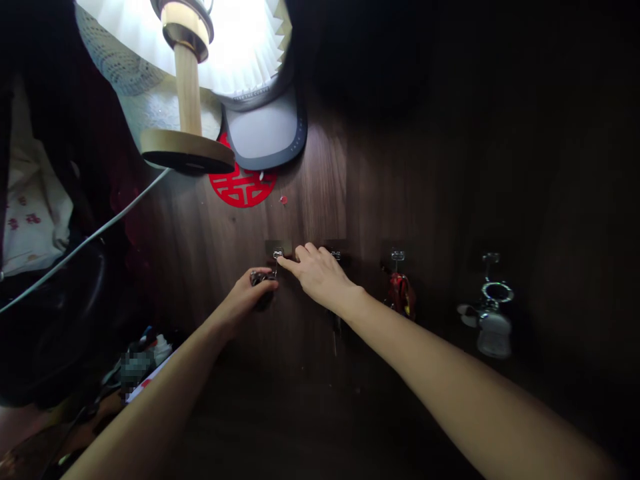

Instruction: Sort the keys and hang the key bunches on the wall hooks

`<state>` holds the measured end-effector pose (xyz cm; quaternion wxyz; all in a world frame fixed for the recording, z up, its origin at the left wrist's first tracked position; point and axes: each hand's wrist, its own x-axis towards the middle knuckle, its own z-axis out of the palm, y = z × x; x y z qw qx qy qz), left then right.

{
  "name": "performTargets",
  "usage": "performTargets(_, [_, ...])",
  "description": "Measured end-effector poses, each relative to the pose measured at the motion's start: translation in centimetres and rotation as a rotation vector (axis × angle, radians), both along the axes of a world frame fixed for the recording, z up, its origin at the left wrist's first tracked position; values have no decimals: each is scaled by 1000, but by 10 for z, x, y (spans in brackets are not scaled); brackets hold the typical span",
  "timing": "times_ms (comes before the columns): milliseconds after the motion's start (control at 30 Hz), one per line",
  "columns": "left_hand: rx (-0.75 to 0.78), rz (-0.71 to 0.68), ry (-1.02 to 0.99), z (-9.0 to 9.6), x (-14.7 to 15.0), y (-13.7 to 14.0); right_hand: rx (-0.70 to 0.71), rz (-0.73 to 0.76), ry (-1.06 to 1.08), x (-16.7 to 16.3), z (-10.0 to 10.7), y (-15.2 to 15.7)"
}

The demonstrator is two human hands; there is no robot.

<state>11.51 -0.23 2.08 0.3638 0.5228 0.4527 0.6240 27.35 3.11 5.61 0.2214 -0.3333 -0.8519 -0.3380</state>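
Observation:
My left hand (244,294) is closed around a small dark bundle with shiny bits (262,280), just below a metal wall hook (279,253). Whether the bundle hangs on that hook is hard to see, as its lower part fades into shadow. From the right, my right hand (324,272) reaches across with its thumb stretched out against the top of the same hook. Its other fingers rest near the wall, apart from the thumb, and nothing shows in them. Partly behind this hand is a second hook (337,255), with a dark thin item below it.
Farther right, one hook (398,255) carries a red item (400,293); another holds a ring with a pale, clear case (495,333). Above are a lit lamp (187,93), a grey cap (265,133) and a red paper cutout (243,190). A white cable (100,230) crosses the left.

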Motion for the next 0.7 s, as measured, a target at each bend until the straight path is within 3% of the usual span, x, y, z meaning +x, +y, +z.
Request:
performTargets(133, [19,46,-72,-14,1,-5,38,6,11,-3,-3,0])
performTargets(267, [78,48,-124,-2,5,-3,60,1,28,-6,-5,1])
performTargets(367, [77,45,6,5,4,-3,35,-16,26,-6,-5,-1])
performTargets(433, [40,61,144,-5,2,-7,5,-7,25,-2,-5,-5])
performTargets(533, [-62,38,279,-51,-4,-19,-23,81,59,13,-9,-15])
performTargets(633, [-185,5,417,-123,-15,-32,-7,192,204,39,-16,-24])
performTargets(700, [-250,27,701,-168,-25,-38,2,219,351,58,-22,-25])
